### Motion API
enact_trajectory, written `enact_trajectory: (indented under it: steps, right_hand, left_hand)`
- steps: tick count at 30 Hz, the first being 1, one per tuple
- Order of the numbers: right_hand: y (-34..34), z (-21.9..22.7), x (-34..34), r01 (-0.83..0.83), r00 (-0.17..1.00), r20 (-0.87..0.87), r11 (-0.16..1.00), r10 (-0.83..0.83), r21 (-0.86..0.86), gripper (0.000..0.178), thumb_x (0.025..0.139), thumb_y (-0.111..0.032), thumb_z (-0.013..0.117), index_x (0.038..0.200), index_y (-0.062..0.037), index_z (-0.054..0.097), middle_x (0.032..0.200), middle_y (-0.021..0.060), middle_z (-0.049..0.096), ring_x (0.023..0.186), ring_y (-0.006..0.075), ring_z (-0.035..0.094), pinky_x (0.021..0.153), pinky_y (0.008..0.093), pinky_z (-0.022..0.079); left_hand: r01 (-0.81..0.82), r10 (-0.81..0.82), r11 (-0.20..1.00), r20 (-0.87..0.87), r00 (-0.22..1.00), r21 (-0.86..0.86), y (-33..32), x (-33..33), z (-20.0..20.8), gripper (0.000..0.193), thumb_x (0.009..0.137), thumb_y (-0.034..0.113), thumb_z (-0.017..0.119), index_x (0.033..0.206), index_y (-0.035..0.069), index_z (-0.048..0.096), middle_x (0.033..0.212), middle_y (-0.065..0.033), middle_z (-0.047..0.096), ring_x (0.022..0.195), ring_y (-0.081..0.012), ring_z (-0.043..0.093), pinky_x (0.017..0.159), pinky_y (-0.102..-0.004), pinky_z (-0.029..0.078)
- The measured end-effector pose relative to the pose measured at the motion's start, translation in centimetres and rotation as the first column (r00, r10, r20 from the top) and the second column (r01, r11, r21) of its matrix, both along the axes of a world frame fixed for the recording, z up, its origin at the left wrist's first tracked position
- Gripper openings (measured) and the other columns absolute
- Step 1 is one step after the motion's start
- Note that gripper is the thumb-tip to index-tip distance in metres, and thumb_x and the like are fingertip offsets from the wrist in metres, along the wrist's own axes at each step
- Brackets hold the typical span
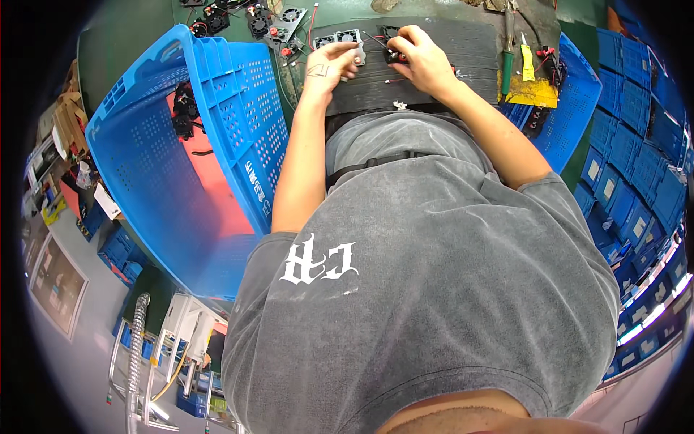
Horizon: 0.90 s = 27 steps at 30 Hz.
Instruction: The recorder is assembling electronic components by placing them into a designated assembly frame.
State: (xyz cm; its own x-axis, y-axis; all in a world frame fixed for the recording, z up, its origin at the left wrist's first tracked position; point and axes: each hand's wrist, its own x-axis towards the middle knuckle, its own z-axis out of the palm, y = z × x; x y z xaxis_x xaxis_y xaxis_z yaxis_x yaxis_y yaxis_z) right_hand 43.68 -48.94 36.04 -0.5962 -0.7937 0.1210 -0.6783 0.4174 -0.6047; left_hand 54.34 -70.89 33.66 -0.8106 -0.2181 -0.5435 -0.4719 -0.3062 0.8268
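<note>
My left hand (332,69) is over the dark work mat, its fingers curled together beside a silvery metal plate carrying small black fans (347,37). What its fingertips pinch, if anything, is too small to make out. To the right, my right hand (424,61) closes its thumb and fingers on a small black fan unit (394,50), which the fingers partly cover. A thin dark wire (374,37) runs between this unit and the plate. Near my waist lies a white scrap (399,105) at the mat's (448,43) front edge.
A large blue crate (249,94) stands to my left, with black parts and a pink sheet inside. More fans (260,25) lie at the back left. A green-handled soldering iron (507,69), a yellow tube (528,64) and another blue crate (575,108) are at right.
</note>
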Motion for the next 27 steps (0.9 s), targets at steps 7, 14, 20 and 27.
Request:
enact_trajectory:
  steps: [7,14,20,27]
  right_hand:
    - [-3.0,-2.6,0.5,-0.045,0.999,-0.012,0.988,0.047,0.147,0.046,0.077,-0.012,0.083,0.118,-0.0107,0.062,0.117,0.0114,0.057,0.108,0.0328,0.063,0.088,0.0420,0.056]
    - [-4.5,-4.1,1.2,-0.023,0.993,-0.113,0.984,0.043,0.176,0.047,0.077,-0.014,0.082,0.120,-0.0113,0.061,0.117,0.0128,0.056,0.110,0.0329,0.061,0.090,0.0429,0.055]
    - [-4.0,-4.9,1.7,-0.063,0.993,-0.095,0.991,0.074,0.117,0.048,0.078,-0.013,0.082,0.121,-0.0107,0.060,0.120,0.0128,0.055,0.114,0.0332,0.057,0.093,0.0429,0.054]
    - [-4.2,-4.7,1.6,-0.063,0.990,-0.120,0.989,0.079,0.136,0.045,0.078,-0.014,0.083,0.118,-0.0104,0.063,0.122,0.0118,0.055,0.113,0.0328,0.057,0.095,0.0422,0.054]
  left_hand:
    - [-0.039,-0.137,0.541,-0.134,0.981,-0.840,-2.9,-0.8,-0.6,0.015,0.084,0.006,0.076,0.098,0.007,0.077,0.088,-0.0130,0.070,0.080,-0.0259,0.071,0.074,-0.0354,0.055]
    - [-0.152,-0.174,0.315,-0.214,0.961,-0.937,-4.4,-0.8,-3.1,0.012,0.085,0.004,0.073,0.097,0.007,0.074,0.093,-0.0119,0.071,0.085,-0.0298,0.070,0.078,-0.0375,0.055]
    - [-0.175,-0.150,0.251,-0.217,0.964,-0.952,-4.3,-0.1,-4.0,0.010,0.084,0.002,0.070,0.093,0.007,0.073,0.090,-0.0128,0.067,0.088,-0.0334,0.067,0.081,-0.0404,0.054]
    - [-0.173,-0.118,0.244,-0.206,0.971,-0.954,-3.7,0.7,-3.8,0.014,0.083,0.003,0.071,0.093,0.011,0.075,0.096,-0.0108,0.068,0.098,-0.0329,0.064,0.090,-0.0415,0.051]
